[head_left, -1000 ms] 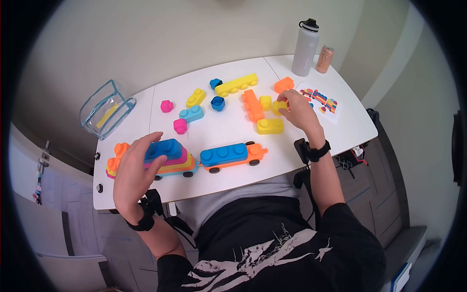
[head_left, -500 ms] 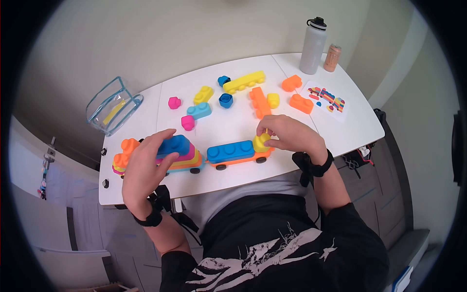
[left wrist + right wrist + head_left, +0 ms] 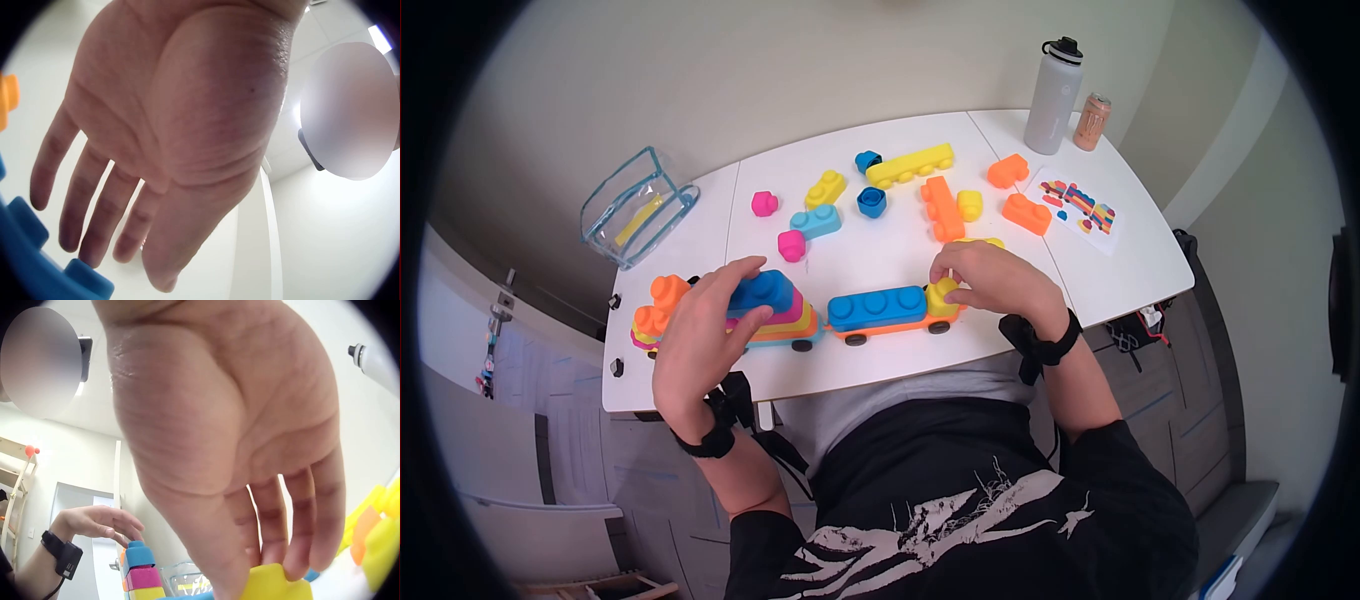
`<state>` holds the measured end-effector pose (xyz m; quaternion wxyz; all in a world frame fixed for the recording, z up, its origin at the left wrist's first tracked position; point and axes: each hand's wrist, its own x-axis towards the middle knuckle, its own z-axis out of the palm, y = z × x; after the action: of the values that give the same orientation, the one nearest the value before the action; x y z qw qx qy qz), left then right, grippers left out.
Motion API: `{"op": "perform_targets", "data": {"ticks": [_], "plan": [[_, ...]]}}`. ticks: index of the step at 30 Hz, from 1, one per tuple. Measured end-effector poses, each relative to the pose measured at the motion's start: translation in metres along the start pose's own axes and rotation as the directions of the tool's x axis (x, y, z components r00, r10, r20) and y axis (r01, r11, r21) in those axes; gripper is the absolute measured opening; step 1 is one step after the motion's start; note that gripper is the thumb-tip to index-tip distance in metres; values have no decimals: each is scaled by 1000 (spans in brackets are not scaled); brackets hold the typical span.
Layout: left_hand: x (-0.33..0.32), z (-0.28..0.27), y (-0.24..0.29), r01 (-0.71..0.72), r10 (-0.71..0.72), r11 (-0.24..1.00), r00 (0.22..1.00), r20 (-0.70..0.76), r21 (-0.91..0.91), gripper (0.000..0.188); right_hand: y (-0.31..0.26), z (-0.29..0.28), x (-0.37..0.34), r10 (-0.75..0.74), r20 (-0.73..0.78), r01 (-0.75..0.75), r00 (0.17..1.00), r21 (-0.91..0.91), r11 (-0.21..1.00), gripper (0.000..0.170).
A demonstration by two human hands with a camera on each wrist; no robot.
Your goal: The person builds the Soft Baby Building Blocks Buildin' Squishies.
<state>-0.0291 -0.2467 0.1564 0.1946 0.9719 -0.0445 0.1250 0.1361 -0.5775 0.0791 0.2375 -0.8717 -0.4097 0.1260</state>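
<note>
In the head view my right hand pinches a small yellow block between thumb and fingertips. That block sits at the right end of an orange wheeled wagon, beside a long blue block on the same wagon. My left hand is by a stacked wagon topped with a blue block; pink and yellow layers lie below it. The left wrist view shows the left fingers extended, thumb apart, near blue studs. Orange blocks top the leftmost piece, partly hidden behind the left hand.
Loose blocks lie farther back, including a long yellow one, an orange one and a light blue one. A picture card, grey bottle and can are at right. A clear pouch stands at left.
My right hand has come from the loose blocks at right to the orange wagon's right end, bringing the small yellow block. The left hand has stayed by the stacked wagon. The head view has shifted slightly.
</note>
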Motion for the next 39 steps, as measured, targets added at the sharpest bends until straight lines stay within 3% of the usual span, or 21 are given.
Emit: {"op": "perform_targets", "data": {"ticks": [5,9,12,14,15,19,23,27,32,39], "plan": [[0,0,0,17,-17,1000,1000,8,-9,54,9,9,5,-93,-29,91,995,-65,994,32],[0,-2,2,44,-44,999,999,18,-10,54,5,13,6,-61,-26,59,998,-48,997,32],[-1,0,-3,-14,15,1000,999,-31,12,52,11,5,4,-103,-6,103,995,-33,994,30],[-1,-1,-3,-24,24,1000,999,-48,19,52,25,-11,-1,-17,-89,27,996,113,993,28],[-2,-2,-3,-28,30,999,998,-62,26,52,45,-15,-3,-11,-181,24,983,65,998,29],[-4,-5,0,-1,0,1000,999,-32,-6,55,120,-33,-18,252,-383,-339,889,-178,924,44],[-3,-4,1,24,-24,1000,1000,-16,-14,55,171,-32,-24,388,-401,-491,830,-192,850,63],[-2,-3,3,20,-20,1000,1000,-9,-1,55,185,-29,-20,466,-348,-514,814,-55,856,59],[-2,-4,3,23,-23,1000,1000,-11,4,55,192,-26,-13,385,-486,-450,784,-18,893,45],[-3,-4,2,28,-28,1000,999,-15,-7,54,196,-14,-5,351,-599,-506,719,-106,856,33]]}}
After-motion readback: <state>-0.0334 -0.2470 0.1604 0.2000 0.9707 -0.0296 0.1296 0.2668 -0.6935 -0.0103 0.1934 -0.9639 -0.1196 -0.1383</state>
